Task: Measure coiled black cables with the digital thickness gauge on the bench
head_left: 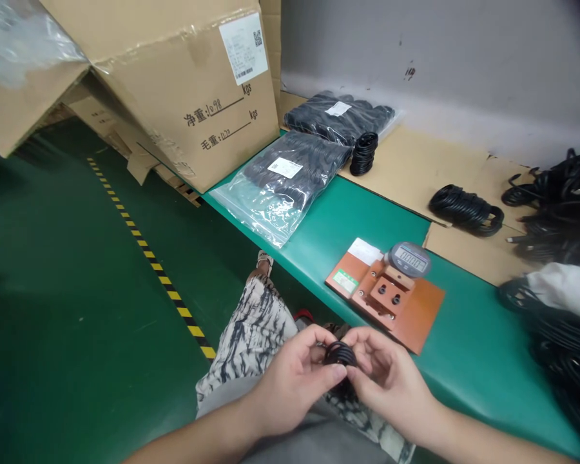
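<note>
A small coil of black cable (340,353) is held over my lap, just off the front edge of the green table (468,335). My left hand (302,374) grips its left side, thumb in front and fingers behind. From the right, my right hand (384,370) pinches the same coil with thumb and fingertips. The lower part of the coil is partly hidden by the thumbs. Just beyond my hands lies a digital dial gauge (408,259) mounted on an orange-brown fixture plate (423,316).
Two clear bags of black coils, a near bag (299,171) and a far bag (338,116), lie by a large carton (188,109). Loose cable coils, one upright (364,153) and one flat (466,209), rest on cardboard. Tangled black cables (560,212) fill the right side.
</note>
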{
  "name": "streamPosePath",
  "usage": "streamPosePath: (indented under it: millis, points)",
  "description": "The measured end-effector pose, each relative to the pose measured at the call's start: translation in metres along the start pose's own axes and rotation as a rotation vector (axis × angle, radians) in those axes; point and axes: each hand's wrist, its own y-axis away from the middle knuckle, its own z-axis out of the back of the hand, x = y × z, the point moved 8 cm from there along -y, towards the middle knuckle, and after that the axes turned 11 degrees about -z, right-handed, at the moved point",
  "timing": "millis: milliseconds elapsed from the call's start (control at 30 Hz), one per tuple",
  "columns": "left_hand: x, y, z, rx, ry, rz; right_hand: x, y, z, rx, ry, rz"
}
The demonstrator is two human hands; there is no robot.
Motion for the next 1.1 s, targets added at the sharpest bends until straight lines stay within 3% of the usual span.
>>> streamPosePath:
  millis: [133,267,567,900,1100]
  points:
    - [0.001,0.002,-0.002,0.105,0.019,0.053,0.0,0.0,-0.002,0.014,-0.015,-0.011]
    - [0.002,0.005,-0.005,0.213,0.155,0.103,-0.002,0.0,-0.001,0.025,-0.166,-0.033]
    - [0.003,0.008,0.014,0.102,0.232,0.026,-0.003,0.003,-0.002,0.019,-0.241,-0.003]
    - [-0.001,0.011,0.011,0.085,0.211,-0.082,-0.007,0.006,-0.01,0.11,-0.243,-0.042]
    - [-0.006,0.009,0.017,-0.043,-0.068,-0.101,-0.009,0.006,-0.012,0.128,-0.151,-0.071]
